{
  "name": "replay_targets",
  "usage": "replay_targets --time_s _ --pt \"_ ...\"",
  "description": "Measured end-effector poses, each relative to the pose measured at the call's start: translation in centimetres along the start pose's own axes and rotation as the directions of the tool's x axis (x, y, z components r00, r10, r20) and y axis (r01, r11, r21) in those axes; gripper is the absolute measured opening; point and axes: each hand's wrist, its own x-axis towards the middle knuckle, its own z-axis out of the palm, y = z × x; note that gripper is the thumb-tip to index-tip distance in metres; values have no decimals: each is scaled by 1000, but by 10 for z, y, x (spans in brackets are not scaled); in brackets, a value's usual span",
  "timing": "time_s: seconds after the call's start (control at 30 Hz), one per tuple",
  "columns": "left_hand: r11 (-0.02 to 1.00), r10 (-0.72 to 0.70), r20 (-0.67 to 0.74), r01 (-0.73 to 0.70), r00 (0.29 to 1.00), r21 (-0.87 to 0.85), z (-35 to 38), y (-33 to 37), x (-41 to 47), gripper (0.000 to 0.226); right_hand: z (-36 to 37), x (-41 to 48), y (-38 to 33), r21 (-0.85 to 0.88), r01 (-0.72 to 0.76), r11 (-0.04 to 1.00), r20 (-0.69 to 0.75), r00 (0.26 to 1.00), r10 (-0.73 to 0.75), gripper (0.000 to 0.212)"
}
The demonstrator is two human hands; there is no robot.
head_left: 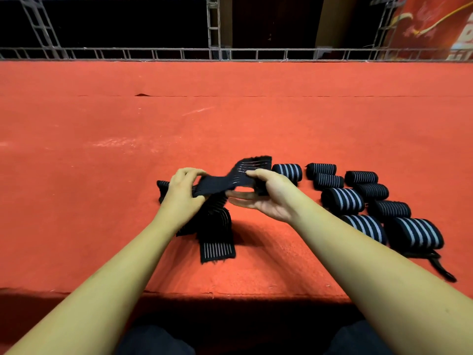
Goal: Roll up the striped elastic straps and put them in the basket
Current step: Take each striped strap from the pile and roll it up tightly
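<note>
Two hands pinch one limp striped strap above the surface's near edge: left hand at its end, right hand midway. Soft, light, stretchy; grip ends taut.

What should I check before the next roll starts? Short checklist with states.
1. Strap held by both hands: ok. Left hand pinches one end, right hand holds the other side.
2. Strap flat for rolling: not ok. It twists between the hands.
3. Strap free of the loose pile: cannot tell. The left hand hides where they meet.
4. Space on the red cloth to work: ok. Bare cloth lies left of and beyond the pile.
5. Finished rolls out of the way: ok. They sit grouped to the right.
6. Basket within reach: cannot tell. No basket is in view.
</note>
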Motion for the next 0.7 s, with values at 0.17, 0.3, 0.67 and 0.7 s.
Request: replay_targets --time_s 0.17,0.3,0.67,0.7 --pt "943 -333 -181 322 925 -87 17 8 -14 48 9 2 -4 335 61 940 -56 997 -44 8" --pt "901 -401 -110 370 910 -225 29 26 -23 37 9 6 -7 453 83 888 -79 995 -53 13" --pt "979 -202 38 202 979 24 59 53 -20 51 19 2 -1 532 25 846 -37 999 -6 17" --pt "977 -213 -27 214 977 20 59 53 -18 41 20 2 -1 524 23 851 -35 999 -6 16"
